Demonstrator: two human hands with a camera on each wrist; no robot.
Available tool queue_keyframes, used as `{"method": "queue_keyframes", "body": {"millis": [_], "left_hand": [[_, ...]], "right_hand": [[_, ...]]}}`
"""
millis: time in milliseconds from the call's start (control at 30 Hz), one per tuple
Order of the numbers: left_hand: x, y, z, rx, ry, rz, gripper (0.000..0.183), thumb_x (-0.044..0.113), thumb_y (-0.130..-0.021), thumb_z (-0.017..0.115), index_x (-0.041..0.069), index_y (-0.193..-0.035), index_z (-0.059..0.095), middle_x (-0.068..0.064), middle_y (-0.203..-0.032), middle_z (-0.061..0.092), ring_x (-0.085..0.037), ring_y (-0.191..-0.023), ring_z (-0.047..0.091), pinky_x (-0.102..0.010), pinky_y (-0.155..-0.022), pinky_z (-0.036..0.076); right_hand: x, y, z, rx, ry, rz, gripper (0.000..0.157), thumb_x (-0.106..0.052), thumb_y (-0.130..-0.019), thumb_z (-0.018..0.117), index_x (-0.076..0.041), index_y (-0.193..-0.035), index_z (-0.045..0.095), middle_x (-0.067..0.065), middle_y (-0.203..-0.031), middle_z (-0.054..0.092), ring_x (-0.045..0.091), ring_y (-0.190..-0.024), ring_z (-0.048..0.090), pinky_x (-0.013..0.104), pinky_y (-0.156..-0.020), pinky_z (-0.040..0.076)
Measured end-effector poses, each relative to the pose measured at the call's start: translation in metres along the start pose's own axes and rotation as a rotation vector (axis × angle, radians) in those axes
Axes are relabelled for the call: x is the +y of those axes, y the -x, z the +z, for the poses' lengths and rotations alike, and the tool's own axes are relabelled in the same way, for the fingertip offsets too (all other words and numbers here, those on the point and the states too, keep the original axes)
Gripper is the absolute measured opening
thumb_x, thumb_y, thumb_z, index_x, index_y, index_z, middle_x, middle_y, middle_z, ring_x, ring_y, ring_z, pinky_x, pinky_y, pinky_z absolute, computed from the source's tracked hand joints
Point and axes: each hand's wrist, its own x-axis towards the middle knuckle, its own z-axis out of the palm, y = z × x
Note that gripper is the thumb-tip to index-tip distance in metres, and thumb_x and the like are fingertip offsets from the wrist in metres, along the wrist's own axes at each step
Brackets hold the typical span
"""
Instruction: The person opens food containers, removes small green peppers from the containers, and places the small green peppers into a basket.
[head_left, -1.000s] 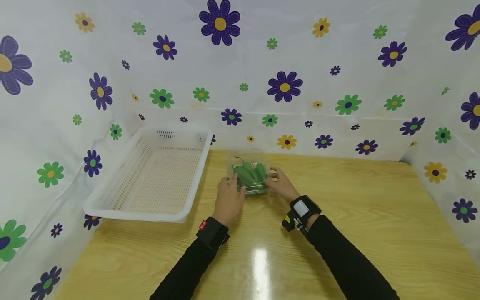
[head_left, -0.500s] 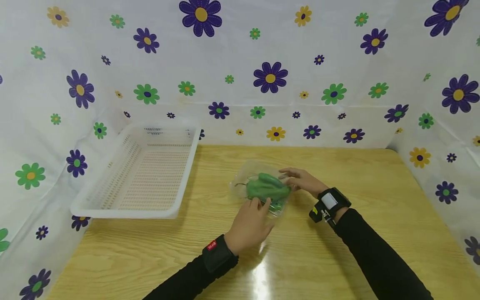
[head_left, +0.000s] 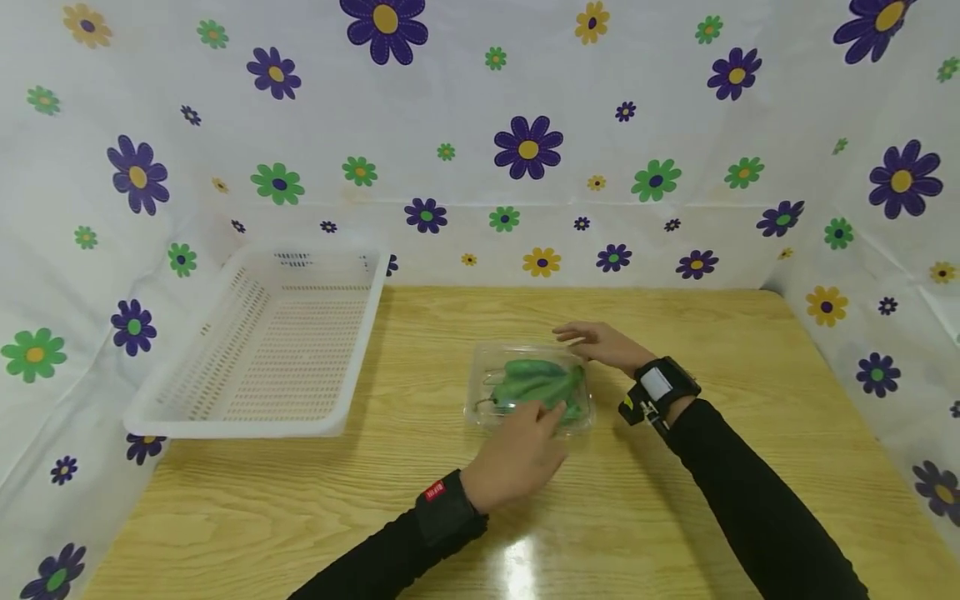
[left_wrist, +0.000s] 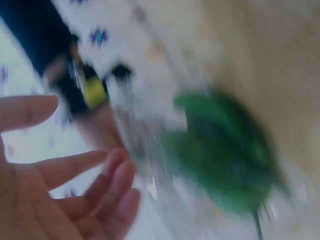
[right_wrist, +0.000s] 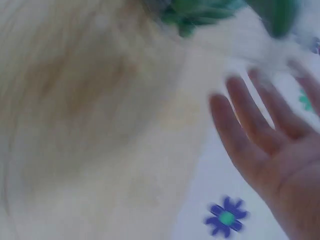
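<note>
Several green peppers (head_left: 534, 385) lie inside a clear plastic box (head_left: 480, 417) on the wooden table, stems pointing left. At the box's near side is my left hand (head_left: 516, 457), its fingers extended over the front edge; whether they touch cannot be told. In the left wrist view that hand (left_wrist: 75, 185) has loosely bent fingers with nothing between them, and the peppers (left_wrist: 220, 155) are blurred. My right hand (head_left: 609, 347) is at the box's far right corner, and in the right wrist view its fingers (right_wrist: 260, 115) are straight and spread, close to the box.
A white perforated plastic basket (head_left: 300, 350) stands on the left of the wooden table (head_left: 420, 500). A white cloth with a flower print (head_left: 528, 148) hangs behind and along both sides.
The box of peppers has turned so its stems point left instead of away, and sits nearer. Both hands moved with it; the left reached across to the right. The view shifted too.
</note>
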Motion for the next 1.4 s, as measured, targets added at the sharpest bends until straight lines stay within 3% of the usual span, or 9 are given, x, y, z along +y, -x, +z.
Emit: {"method": "queue_keyframes", "body": {"millis": [133,200,300,400,600,833,1133,1300,1400], "left_hand": [[-0.041,0.011,-0.021,0.098,0.215,-0.146,0.054,0.023,-0.092,0.060,0.004,-0.140,0.042,-0.017,-0.125,0.052,-0.029,-0.113,0.052,-0.039,-0.089,0.047],[-0.063,0.017,-0.028,0.099,0.274,-0.242,0.055,0.020,-0.093,0.059,0.003,-0.142,0.039,-0.020,-0.133,0.047,-0.034,-0.120,0.048,-0.044,-0.096,0.044],[-0.087,0.023,-0.031,0.008,0.308,-0.343,0.057,0.021,-0.096,0.054,0.000,-0.144,0.033,-0.024,-0.142,0.040,-0.039,-0.129,0.042,-0.049,-0.104,0.039],[-0.097,0.024,-0.028,-0.103,0.338,-0.349,0.056,0.025,-0.098,0.050,-0.003,-0.143,0.032,-0.024,-0.143,0.042,-0.039,-0.132,0.040,-0.051,-0.107,0.036],[-0.097,0.028,-0.021,-0.126,0.370,-0.324,0.055,0.025,-0.097,0.052,-0.003,-0.141,0.036,-0.018,-0.132,0.055,-0.034,-0.126,0.049,-0.048,-0.102,0.041],[-0.086,0.029,-0.009,-0.124,0.367,-0.263,0.053,0.023,-0.095,0.055,-0.002,-0.140,0.040,-0.015,-0.127,0.060,-0.030,-0.120,0.055,-0.044,-0.098,0.045],[-0.077,0.027,-0.013,-0.132,0.320,-0.212,0.055,0.022,-0.095,0.056,0.000,-0.141,0.039,-0.013,-0.126,0.060,-0.028,-0.118,0.056,-0.040,-0.098,0.046],[-0.076,0.033,-0.015,-0.057,0.228,-0.210,0.042,0.019,-0.092,0.061,0.003,-0.130,0.055,-0.011,-0.114,0.066,-0.026,-0.106,0.062,-0.038,-0.089,0.050],[-0.075,0.040,-0.014,-0.028,0.202,-0.220,0.022,0.018,-0.090,0.063,0.008,-0.110,0.066,-0.006,-0.100,0.069,-0.022,-0.092,0.065,-0.034,-0.080,0.051]], "right_hand": [[-0.007,0.031,-0.002,0.172,0.045,-0.019,0.046,-0.006,-0.098,0.045,0.002,-0.142,0.034,0.029,-0.142,0.038,0.047,-0.126,0.042,0.055,-0.099,0.042],[-0.007,0.051,0.000,0.206,0.068,0.005,0.048,-0.008,-0.098,0.047,0.001,-0.142,0.032,0.029,-0.142,0.037,0.047,-0.125,0.043,0.056,-0.098,0.042],[-0.005,0.076,0.005,0.173,0.042,0.050,0.051,-0.013,-0.098,0.048,0.001,-0.144,0.029,0.031,-0.141,0.037,0.047,-0.123,0.045,0.054,-0.095,0.046],[-0.001,0.090,0.012,0.110,-0.056,0.073,0.055,-0.015,-0.098,0.048,0.003,-0.145,0.025,0.033,-0.140,0.037,0.047,-0.121,0.047,0.050,-0.092,0.049],[-0.001,0.093,0.032,0.026,-0.152,0.058,0.059,-0.018,-0.098,0.051,0.006,-0.144,0.024,0.033,-0.138,0.037,0.045,-0.119,0.050,0.044,-0.090,0.052],[0.000,0.109,0.034,0.039,-0.035,0.053,0.048,-0.016,-0.099,0.047,0.006,-0.140,0.034,0.030,-0.126,0.049,0.040,-0.111,0.056,0.042,-0.090,0.052],[-0.001,0.118,0.026,0.044,0.008,0.038,0.047,-0.015,-0.099,0.048,0.006,-0.138,0.035,0.030,-0.122,0.051,0.039,-0.105,0.059,0.041,-0.085,0.054],[-0.014,0.118,0.035,0.223,0.258,0.010,0.045,-0.011,-0.095,0.054,0.003,-0.136,0.041,0.027,-0.121,0.053,0.040,-0.106,0.056,0.048,-0.085,0.050],[-0.032,0.109,0.053,0.388,0.516,-0.145,0.039,-0.006,-0.087,0.064,0.002,-0.123,0.054,0.021,-0.111,0.058,0.034,-0.098,0.057,0.046,-0.081,0.050]]}}
